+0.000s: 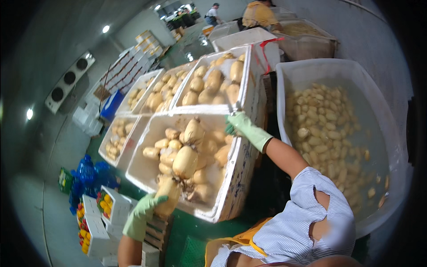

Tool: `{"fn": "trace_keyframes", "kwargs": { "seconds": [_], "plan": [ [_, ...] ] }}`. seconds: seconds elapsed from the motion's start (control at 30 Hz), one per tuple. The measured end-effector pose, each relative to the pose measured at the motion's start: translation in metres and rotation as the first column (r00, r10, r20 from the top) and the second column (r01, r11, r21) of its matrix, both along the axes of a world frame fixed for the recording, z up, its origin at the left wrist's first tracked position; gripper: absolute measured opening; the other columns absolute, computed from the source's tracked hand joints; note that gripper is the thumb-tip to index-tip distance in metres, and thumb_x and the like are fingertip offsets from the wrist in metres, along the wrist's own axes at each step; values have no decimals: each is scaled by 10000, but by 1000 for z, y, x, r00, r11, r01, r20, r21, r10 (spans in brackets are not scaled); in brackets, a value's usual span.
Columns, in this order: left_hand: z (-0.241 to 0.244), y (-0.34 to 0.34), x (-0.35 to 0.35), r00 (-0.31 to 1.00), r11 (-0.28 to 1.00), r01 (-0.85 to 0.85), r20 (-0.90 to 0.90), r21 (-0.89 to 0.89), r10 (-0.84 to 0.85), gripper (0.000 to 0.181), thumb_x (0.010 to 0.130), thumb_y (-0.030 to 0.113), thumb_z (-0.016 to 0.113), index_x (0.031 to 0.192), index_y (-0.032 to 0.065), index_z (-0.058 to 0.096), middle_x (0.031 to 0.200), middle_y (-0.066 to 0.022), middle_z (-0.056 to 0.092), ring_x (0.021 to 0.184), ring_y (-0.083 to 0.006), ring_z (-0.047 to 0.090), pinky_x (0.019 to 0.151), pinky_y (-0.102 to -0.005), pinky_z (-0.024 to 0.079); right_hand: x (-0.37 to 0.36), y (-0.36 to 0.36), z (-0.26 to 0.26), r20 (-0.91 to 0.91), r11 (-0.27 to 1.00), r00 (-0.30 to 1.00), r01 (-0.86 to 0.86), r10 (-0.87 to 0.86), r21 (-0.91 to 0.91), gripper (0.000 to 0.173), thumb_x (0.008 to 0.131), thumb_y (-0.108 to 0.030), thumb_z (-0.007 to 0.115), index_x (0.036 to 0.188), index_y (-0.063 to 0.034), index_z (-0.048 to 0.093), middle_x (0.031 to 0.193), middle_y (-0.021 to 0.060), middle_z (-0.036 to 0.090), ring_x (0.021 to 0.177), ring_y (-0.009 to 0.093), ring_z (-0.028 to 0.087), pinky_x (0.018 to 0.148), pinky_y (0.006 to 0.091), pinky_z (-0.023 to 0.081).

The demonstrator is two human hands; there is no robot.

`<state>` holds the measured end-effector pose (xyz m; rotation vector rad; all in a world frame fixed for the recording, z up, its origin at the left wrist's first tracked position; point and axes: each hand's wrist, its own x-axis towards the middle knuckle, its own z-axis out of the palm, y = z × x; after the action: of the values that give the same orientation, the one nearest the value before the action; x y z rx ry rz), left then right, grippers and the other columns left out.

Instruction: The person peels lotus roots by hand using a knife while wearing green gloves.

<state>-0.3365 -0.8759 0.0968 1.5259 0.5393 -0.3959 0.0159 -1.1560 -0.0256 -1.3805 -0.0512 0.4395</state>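
My left hand (143, 213), in a pale green rubber glove, grips the lower segment of a chain of lotus root (185, 162). The jointed chain extends up over an open white foam box (227, 192) of lotus roots, its dark nodes showing between segments. At the box's upper right corner is my right hand (239, 123), also gloved, with its fingers curled. A small metal tool (231, 109) juts from it, too blurred to name exactly. Beyond that corner, another foam box (247, 80) holds lotus roots and what looks like ice.
At right, a large white tub (282, 110) holds many pale root segments in water. More foam boxes (115, 160) of roots stand left, near blue plastic bags (88, 173) and boxes of yellow and red produce (96, 238). Two people (258, 15) (212, 15) are farther back.
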Motion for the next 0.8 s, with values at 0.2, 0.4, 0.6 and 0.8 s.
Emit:
{"fn": "trace_keyframes", "kwargs": {
  "seconds": [0.2, 0.4, 0.6, 0.8],
  "plan": [
    [-10, 76, -9, 996, 944, 32, 73, 328, -60, 762, 745, 440, 816, 1277, -39, 554, 978, -91, 682, 793, -183, 652, 692, -306, 542, 6, 9, -17, -39, 981, 999, 20, -13, 191, 226, 956, -235, 579, 876, -28, 536, 608, 91, 545, 436, 163, 493, 376, 309, 386],
    [-30, 54, -27, 959, 971, -76, 282, 227, 9, 785, 703, 374, 871, 1286, -23, 525, 1069, -73, 650, 902, -151, 625, 698, -264, 519, -4, 9, -3, 55, 985, 986, 160, -157, -56, 275, 938, -256, 590, 969, 11, 532, 639, 136, 578, 442, 200, 529, 376, 332, 406],
    [-57, 77, -27, 954, 989, -72, 297, 130, 30, 750, 721, 334, 870, 1291, -17, 531, 1098, -68, 649, 907, -136, 628, 725, -261, 523, -17, 14, -8, 227, 960, 943, 268, -244, -81, 291, 944, -270, 548, 1069, -7, 551, 670, 126, 618, 482, 187, 585, 405, 305, 454],
    [-36, 88, 2, 971, 874, 217, -5, 436, -239, 656, 729, 421, 845, 1191, 12, 622, 952, -82, 689, 829, -172, 655, 746, -297, 527, -5, 0, -5, 430, 722, 903, 301, -5, -623, 254, 882, -237, 523, 949, -6, 602, 671, 108, 653, 549, 193, 634, 520, 347, 505]
  ]
}}
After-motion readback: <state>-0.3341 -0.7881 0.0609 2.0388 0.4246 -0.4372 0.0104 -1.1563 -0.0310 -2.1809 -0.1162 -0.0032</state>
